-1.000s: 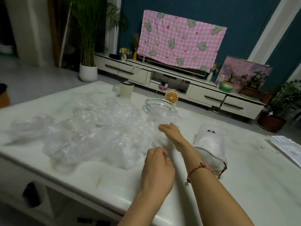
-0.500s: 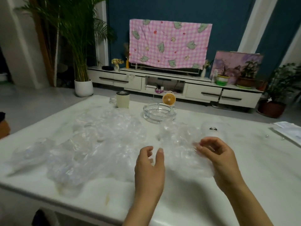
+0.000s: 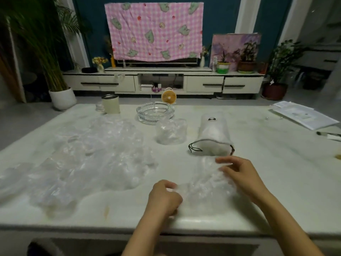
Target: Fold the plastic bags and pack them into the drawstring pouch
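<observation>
Near the worktop's (image 3: 287, 174) front edge our left hand (image 3: 164, 198) and right hand (image 3: 243, 179) each pinch one clear plastic bag (image 3: 204, 189), seemingly feather-light, limp and slippery, best held by its edges, the drawstring pouch (image 3: 214, 133) lying just beyond.

Clear plastic bags (image 3: 88, 159) and a white pouch (image 3: 214, 133) with a dark drawstring (image 3: 193, 147) are lying on the off-white worktop (image 3: 276, 172), while a pink checked cloth (image 3: 155, 30) is hanging before a teal wall (image 3: 221, 19).
</observation>
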